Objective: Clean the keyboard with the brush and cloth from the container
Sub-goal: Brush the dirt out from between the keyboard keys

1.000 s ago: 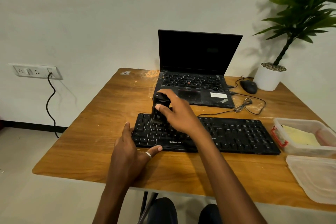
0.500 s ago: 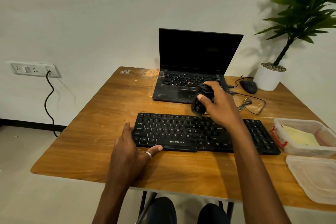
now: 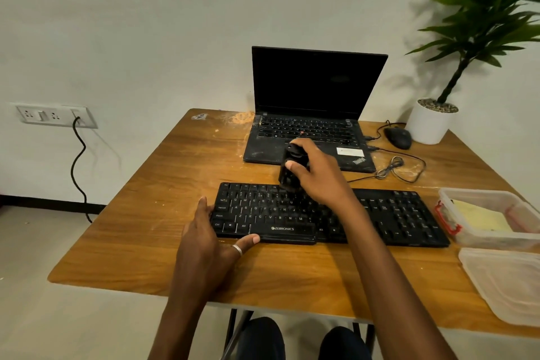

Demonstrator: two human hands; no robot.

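One brush (image 3: 287,177) in right hand (image 3: 320,181), thumb across front, bristles on keyboard (image 3: 385,213)

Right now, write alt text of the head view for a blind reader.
A right hand grips a black brush at the top rows of a keyboard while the left hand steadies its left end. An open container with a yellow cloth sits to the right.

Sweeps the stubby black brush (image 3: 286,181) back leftward with the right hand (image 3: 321,178), over the black plastic keyboard's (image 3: 394,213) top rows.
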